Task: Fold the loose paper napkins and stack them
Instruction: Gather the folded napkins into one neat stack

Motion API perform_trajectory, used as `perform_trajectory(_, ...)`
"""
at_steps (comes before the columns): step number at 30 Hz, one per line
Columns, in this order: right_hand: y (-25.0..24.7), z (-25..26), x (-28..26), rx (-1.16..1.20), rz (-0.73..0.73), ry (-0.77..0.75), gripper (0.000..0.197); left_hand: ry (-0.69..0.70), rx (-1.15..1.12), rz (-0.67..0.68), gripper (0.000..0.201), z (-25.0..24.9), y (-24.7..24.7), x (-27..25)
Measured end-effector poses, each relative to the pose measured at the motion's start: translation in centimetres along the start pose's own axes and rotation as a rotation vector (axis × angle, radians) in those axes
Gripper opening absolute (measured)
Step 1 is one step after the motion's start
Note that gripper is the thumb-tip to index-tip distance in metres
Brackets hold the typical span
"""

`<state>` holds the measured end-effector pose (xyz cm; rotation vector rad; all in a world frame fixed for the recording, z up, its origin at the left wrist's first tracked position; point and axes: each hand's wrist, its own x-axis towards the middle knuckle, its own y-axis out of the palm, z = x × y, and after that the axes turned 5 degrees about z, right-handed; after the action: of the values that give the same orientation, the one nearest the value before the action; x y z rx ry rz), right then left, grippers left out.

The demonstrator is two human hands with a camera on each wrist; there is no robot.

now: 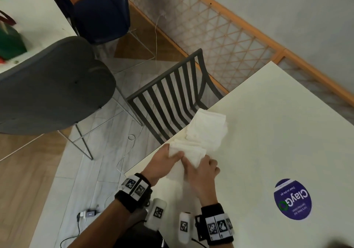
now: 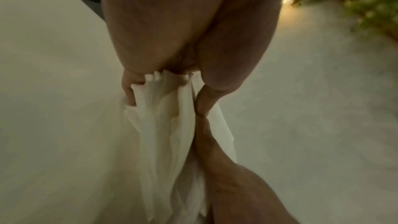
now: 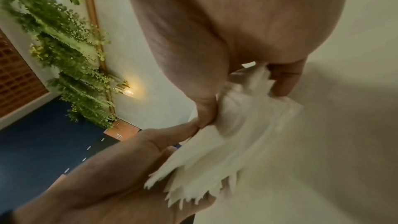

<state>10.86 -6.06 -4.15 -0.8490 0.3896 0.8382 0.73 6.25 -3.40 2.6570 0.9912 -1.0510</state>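
Two hands meet on one paper napkin at the near-left edge of a cream table (image 1: 268, 132), and the fold appears to be in mid-course. The left hand (image 1: 162, 163) grips the napkin (image 1: 189, 154) at its near end, thumb on top and fingers (image 2: 129, 89) curled under the bunched edge; the right hand (image 1: 201, 173) pinches the same sheet just beside it, the two thumbs touching at the tips. The napkin lies partly gathered into pleats and runs away from both hands, its long axis pointing forward and slightly to the right of them. Beyond the fingertips, touching the held sheet's far end, sits a heap of napkins (image 1: 208, 127) that looks loose rather than squared; whether any of it is already folded cannot be told. Judging from this, the step in hand is folding a single napkin, with stacking not yet done. The next move likely calls for drawing the sheet flat, bringing its edges together and pressing a crease, with a light touch, since thin paper tears and pleats easily. A slatted chair (image 1: 172, 98) stands past the table edge, left of the left hand.
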Motion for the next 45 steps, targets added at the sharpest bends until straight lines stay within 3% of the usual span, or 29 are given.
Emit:
perform_trajectory(3,0.6,-0.5,-0.9,-0.037,0.017,-0.076,0.084,0.016,-0.092,0.063,0.017,0.5,-0.5,-0.9)
perform_trajectory(9,0.8,-0.1,-1.3,0.023,-0.075,-0.084,0.076,0.000,0.402,-0.018,0.031,0.3,1.3,-1.7)
perform_trajectory(13,0.6,-0.2,-0.7,0.181,-0.005,-0.080,0.067,0.007,0.311,-0.064,0.044,-1.0,2.3,-1.9)
perform_trajectory(16,-0.1,-0.4,-1.0,0.277,0.076,-0.226,0.045,0.131,0.196,-0.026,0.040,-0.7,1.7,-1.9)
perform_trajectory(20,-1.2,-1.2,-2.0,0.385,0.109,-0.416,0.066,0.200,0.024,-0.022,0.043,-0.5,1.0,-3.5)
perform_trajectory(22,-1.6,-1.3,-2.3,0.359,0.058,-0.532,0.082,0.334,0.057,-0.077,0.052,-0.1,0.7,-4.0)
perform_trajectory(25,-1.9,-0.7,-2.2,0.276,0.018,-0.649,0.099,0.532,0.048,-0.093,0.050,0.6,0.4,-4.3)
perform_trajectory(27,-1.6,-0.6,-1.9,0.258,0.006,-0.666,0.101,0.576,0.055,-0.132,0.056,1.3,0.2,-4.4)
perform_trajectory(32,-0.3,-0.6,-1.6,0.198,-0.016,-0.720,0.098,0.590,0.096,-0.133,0.103,2.4,0.4,-4.6)
perform_trajectory(37,0.7,0.2,-1.7,0.189,0.027,-0.802,0.103,0.695,0.267,-0.207,0.101,3.3,-0.4,-4.2)
perform_trajectory(41,0.6,0.2,-1.0,0.069,0.000,-0.833,0.097,0.644,0.437,-0.175,0.100,4.1,-1.5,-4.1)
perform_trajectory(45,0.3,0.3,-0.6,-0.051,-0.003,-0.887,0.094,0.631,0.439,-0.157,0.101,4.2,-1.8,-3.8)
